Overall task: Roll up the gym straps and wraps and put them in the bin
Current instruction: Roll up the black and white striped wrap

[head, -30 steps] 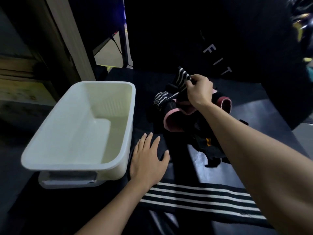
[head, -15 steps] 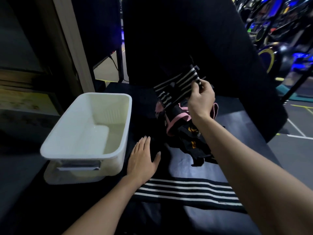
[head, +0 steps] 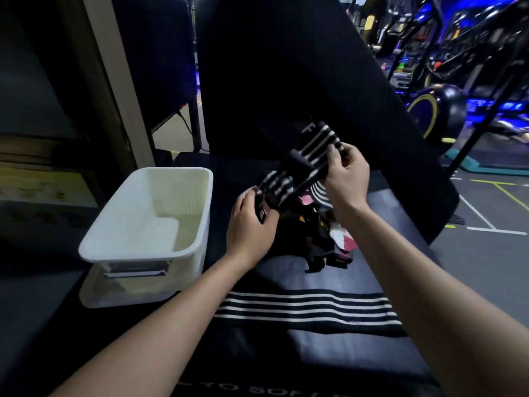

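A black wrap with white stripes is stretched in the air between both hands above the bench. My right hand pinches its upper end. My left hand grips its lower end, close to a dark buckle piece. Under them lies a heap of black, pink and orange-marked straps. Another striped wrap lies flat across the bench, nearer to me. The white bin stands to the left of my left hand, with nothing inside it.
The dark padded bench carries everything. Its upright black back pad rises behind the heap. A wooden post stands at the left. Gym machines and the floor lie to the right.
My left hand has lifted off the bench and taken the lower end of the striped wrap. My right hand has raised the wrap's upper end clear of the heap.
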